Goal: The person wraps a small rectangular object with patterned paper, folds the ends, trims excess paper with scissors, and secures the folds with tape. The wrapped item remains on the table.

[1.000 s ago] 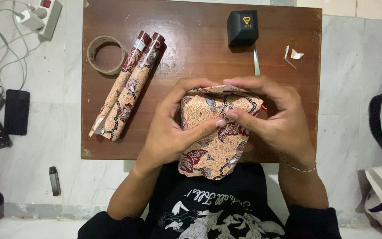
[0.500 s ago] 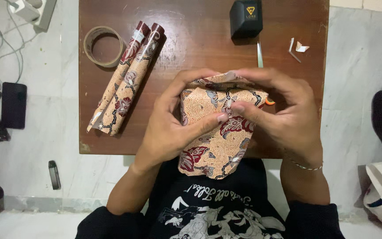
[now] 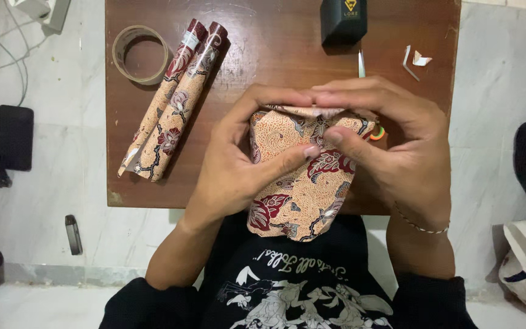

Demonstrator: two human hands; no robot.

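1. The wrapped parcel point(image 3: 302, 173), covered in orange floral paper, sits at the near edge of the brown table point(image 3: 263, 55), with a loose flap of paper hanging over that edge toward the person.
2. The paper looks thin and light. It should crease readily, and could tear or spring back if let go; whatever is inside seems stiff enough to hold a boxy shape.
3. The folded top edge and corners of the parcel look like the best places to hold.
4. The left hand point(image 3: 238, 167) arches over the parcel's left side, its grip clamped on the parcel, thumb pressed across the front.
5. The right hand point(image 3: 397, 155) mirrors it, also clamped on the parcel; the fingertips of both hands meet along the top fold.
6. Left of the parcel lie two paper rolls point(image 3: 175, 100) and a tape ring point(image 3: 141, 53); beyond it stands a black box point(image 3: 343, 19).
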